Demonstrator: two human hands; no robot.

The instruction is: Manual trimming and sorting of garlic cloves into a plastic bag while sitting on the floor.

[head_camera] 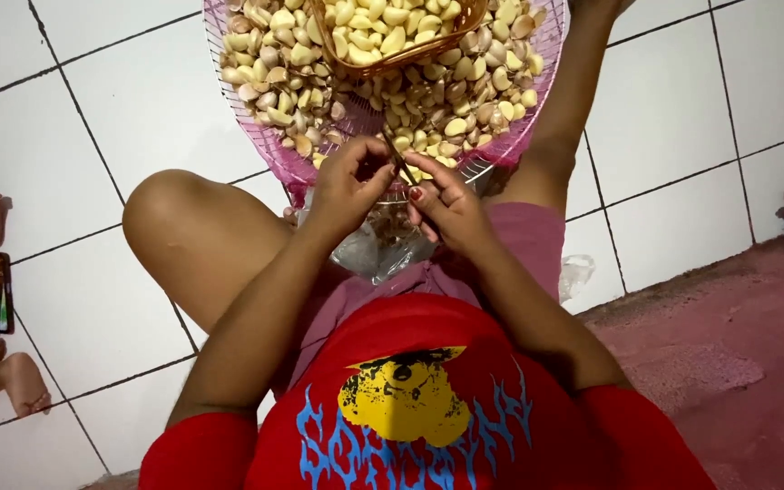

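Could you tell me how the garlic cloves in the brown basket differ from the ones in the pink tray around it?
The cloves in the brown basket look bare, smooth and pale yellow; those in the pink tray are duller, pinkish-tan, apparently still in their skins. The basket's cloves sit heaped in a small pile, raised above the tray's cloves, which spread widely around it. Both are loose single cloves.

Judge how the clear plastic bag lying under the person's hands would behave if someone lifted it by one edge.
The clear plastic bag looks thin and crumpled, so it would probably flop and sag. It seems to hold dry peelings, so it is likely light. Lifted by one edge, its contents might spill.
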